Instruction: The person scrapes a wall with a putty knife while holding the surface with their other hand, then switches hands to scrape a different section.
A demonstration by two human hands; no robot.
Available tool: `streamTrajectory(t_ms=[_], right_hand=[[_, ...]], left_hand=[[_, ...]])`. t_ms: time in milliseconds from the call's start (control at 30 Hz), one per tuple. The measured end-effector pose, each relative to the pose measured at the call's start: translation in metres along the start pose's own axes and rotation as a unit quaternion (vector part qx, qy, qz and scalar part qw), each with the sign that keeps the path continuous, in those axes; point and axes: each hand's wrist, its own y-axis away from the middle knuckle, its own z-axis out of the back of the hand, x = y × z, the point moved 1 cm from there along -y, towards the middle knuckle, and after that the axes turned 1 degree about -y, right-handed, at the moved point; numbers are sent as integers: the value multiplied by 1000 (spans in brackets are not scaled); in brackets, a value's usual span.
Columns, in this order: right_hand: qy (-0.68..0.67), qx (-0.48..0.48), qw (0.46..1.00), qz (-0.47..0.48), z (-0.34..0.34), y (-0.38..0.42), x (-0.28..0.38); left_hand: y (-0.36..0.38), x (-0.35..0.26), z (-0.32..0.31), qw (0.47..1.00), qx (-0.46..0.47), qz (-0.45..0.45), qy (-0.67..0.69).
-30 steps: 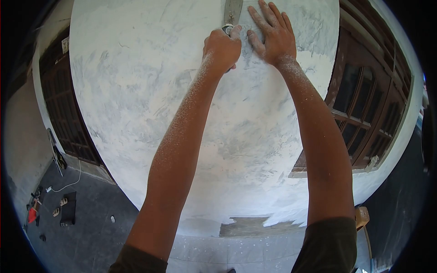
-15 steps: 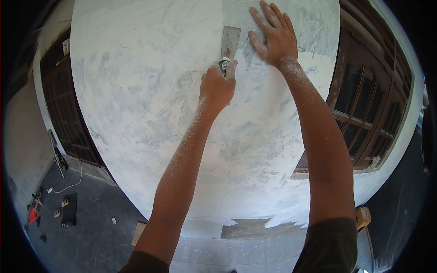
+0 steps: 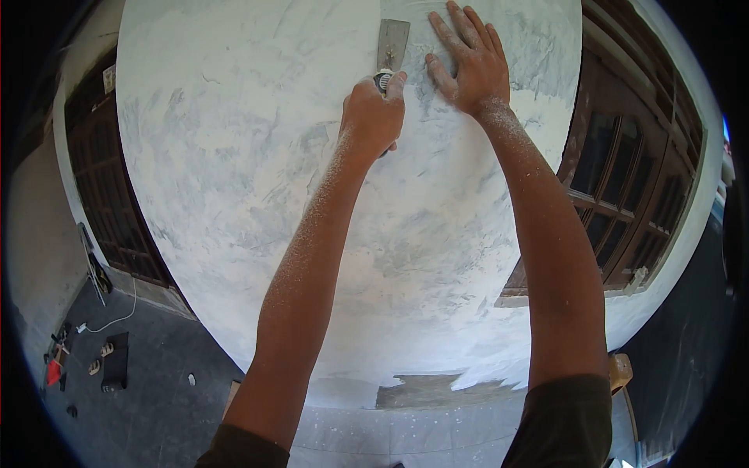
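Observation:
My left hand (image 3: 373,115) is wrapped round the handle of a putty knife (image 3: 392,45), whose flat grey blade points up against the wall (image 3: 257,171). White and grey patchy coating covers the wall. To the right of the blade, my right hand (image 3: 472,74) lies on the wall with its fingers spread, holding nothing. White dust coats both hands and forearms.
Brown wooden windows with panes (image 3: 616,171) stand at the right, and a dark wooden door (image 3: 113,187) at the left. On the dark floor (image 3: 164,390) lie sandals (image 3: 95,366), a red object (image 3: 53,371) and a white cable (image 3: 117,320). A yellowish object (image 3: 620,373) is at lower right.
My left hand has moved up the wall with the putty knife, the blade now closer to the top edge of the view. My right hand has stayed in place.

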Motion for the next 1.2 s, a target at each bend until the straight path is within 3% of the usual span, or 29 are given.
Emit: streamTrajectory(t_ms=[233,300,500,767,900,1033,1133,1200], right_hand=[[17,-5,1000,6,-6,0,-4],[28,-85,996,29,-17,2,-10],[30,-75,997,17,-15,2,-7],[17,-61,998,-4,-11,3,-5],[18,-66,998,15,-11,3,-5],[27,-66,997,16,-11,2,-7],[23,-70,997,21,-12,2,-8],[22,-67,997,17,-11,3,-7]], left_hand=[[23,17,3,1000,-7,9,-20],[4,-1,5,1000,-6,-2,-3],[4,-4,5,1000,17,22,-3],[-32,-47,18,999,11,-34,-36],[-3,-13,10,998,33,9,-55],[-30,-46,15,997,0,-56,-58],[-43,-48,11,997,31,-56,-52],[-20,-29,1,997,-20,-11,-67]])
